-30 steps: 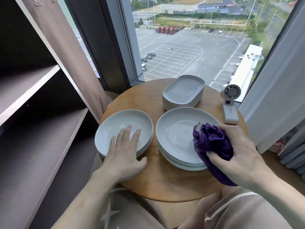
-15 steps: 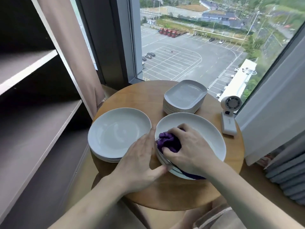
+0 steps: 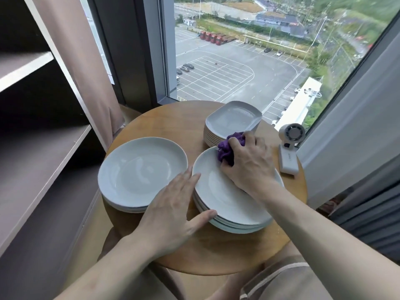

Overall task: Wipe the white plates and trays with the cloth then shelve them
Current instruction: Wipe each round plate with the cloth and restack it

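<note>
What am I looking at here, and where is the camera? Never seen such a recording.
There is no machine: these are a person's two bare hands, filmed by one wide-angle camera worn on the head, looking down. A round wooden table holds a left stack and a right stack of round white plates, a stack of rectangular white trays and a small white fan. The right hand grips a purple cloth pressed on the top plate of the right stack; the left hand, fingers straight, steadies that stack's rim.
</note>
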`<state>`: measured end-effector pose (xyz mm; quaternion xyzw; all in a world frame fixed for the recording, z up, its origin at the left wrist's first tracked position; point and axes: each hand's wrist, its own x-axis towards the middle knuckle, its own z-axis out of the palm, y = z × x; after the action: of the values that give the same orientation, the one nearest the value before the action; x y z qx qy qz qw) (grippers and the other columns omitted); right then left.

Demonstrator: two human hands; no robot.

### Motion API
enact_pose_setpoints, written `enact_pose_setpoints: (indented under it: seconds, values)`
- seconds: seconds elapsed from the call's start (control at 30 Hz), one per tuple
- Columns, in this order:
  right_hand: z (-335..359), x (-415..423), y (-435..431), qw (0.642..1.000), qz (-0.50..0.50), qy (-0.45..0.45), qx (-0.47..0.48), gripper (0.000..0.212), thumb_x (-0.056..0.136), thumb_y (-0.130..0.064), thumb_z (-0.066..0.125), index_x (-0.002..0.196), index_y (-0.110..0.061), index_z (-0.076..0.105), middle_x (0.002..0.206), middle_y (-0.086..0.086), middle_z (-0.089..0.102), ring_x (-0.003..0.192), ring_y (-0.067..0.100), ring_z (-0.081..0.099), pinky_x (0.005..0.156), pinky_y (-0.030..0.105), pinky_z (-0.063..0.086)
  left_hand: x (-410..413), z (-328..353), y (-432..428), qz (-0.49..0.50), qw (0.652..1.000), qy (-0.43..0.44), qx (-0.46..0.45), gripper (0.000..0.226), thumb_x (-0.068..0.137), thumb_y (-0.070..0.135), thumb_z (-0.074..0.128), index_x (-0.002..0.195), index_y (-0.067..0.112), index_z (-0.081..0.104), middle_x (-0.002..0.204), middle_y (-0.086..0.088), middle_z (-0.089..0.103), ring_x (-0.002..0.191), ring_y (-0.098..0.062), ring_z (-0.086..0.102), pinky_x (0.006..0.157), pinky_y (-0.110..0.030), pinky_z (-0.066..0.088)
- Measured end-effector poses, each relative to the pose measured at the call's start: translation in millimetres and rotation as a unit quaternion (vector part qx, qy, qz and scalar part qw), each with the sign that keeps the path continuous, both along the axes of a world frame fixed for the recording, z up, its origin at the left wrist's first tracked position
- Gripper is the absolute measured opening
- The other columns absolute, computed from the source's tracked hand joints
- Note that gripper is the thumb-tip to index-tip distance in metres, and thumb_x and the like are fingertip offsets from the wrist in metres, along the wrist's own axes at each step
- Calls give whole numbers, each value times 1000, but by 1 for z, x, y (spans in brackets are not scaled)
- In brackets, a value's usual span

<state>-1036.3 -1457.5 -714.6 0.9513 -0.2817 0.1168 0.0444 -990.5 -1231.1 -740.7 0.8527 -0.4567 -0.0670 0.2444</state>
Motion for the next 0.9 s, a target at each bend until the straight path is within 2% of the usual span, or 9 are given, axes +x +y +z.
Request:
enact_pose_setpoints:
  seconds: [0.13,0.27,0.4,0.47,0.6,0.67,0.73,0.9]
  values:
    - [8,-26,-19,998,0,64,-27,51,88,-54,54,125,-20,58,136,16,48,115,41,49,95,47,39,0,2,-1,10,1000,11,-6,100,76,94,25,160,42,9,167,23,5,144,15,-7,117,-16,1]
    - [16,-53,-19,993,-3,111,-32,51,88,-59,51,123,-23,59,133,12,49,113,38,51,91,43,40,-2,4,-2,17,1000,9,-12,96,78,90,33,159,40,17,165,23,18,151,6,3,115,-18,8]
    - [27,-72,-11,990,9,142,8,54,86,-64,46,125,-29,58,128,7,50,109,33,52,92,40,43,-2,6,-2,21,999,21,-17,96,76,88,36,158,41,20,163,23,22,144,16,1,116,-20,14]
    - [31,-80,-5,989,20,144,32,54,86,-65,43,124,-30,59,124,6,51,106,30,51,91,40,45,-2,7,-2,21,999,30,-18,97,75,89,37,158,41,20,164,22,23,144,15,2,117,-22,15]
    - [32,-89,11,986,47,116,110,49,81,-68,42,115,-37,60,110,-4,50,100,22,50,86,34,45,1,7,-3,21,999,44,-22,104,76,87,45,161,40,8,166,20,19,152,1,13,118,-22,15]
    - [30,-89,24,979,64,78,176,48,78,-71,41,109,-39,59,103,-10,48,96,16,48,79,32,44,2,6,-2,24,998,45,-26,106,76,87,47,161,40,6,166,20,19,150,3,15,116,-19,15]
    - [26,-85,37,975,90,46,198,47,77,-72,41,106,-40,58,101,-11,48,93,15,48,76,33,45,4,4,-2,22,998,44,-35,108,74,88,48,161,39,8,165,22,20,147,9,15,115,-16,15]
    - [17,-55,53,964,128,-5,235,44,75,-67,40,103,-39,57,101,-10,47,96,18,46,80,31,36,6,4,-2,14,996,81,-46,118,63,92,50,161,42,7,163,24,21,138,22,13,111,-11,17]
